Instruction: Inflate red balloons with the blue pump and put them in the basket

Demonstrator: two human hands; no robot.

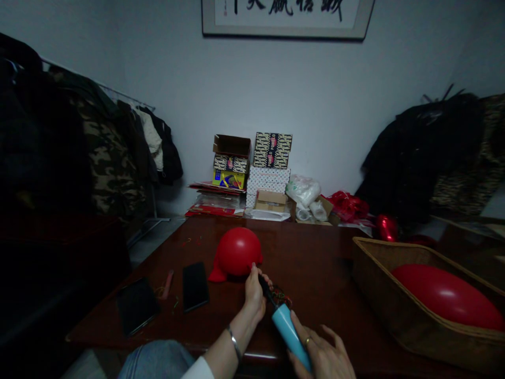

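Note:
My left hand (253,295) is closed around the black nozzle of a light blue hand pump (289,329), pinching the neck of a red balloon (236,252) onto it. The balloon is partly inflated and rests on the dark wooden table (315,263) just beyond my fingers. My right hand (321,352) grips the blue pump barrel from below, with some fingers loosely spread; a ring shows on one finger. A bracelet sits on my left wrist.
Two dark phones (195,286) (137,305) lie on the table at left. A wicker basket (379,295) at right holds a large inflated red balloon (450,295). Stacked boxes (268,168) and plastic bags stand against the back wall. Clothes hang on both sides.

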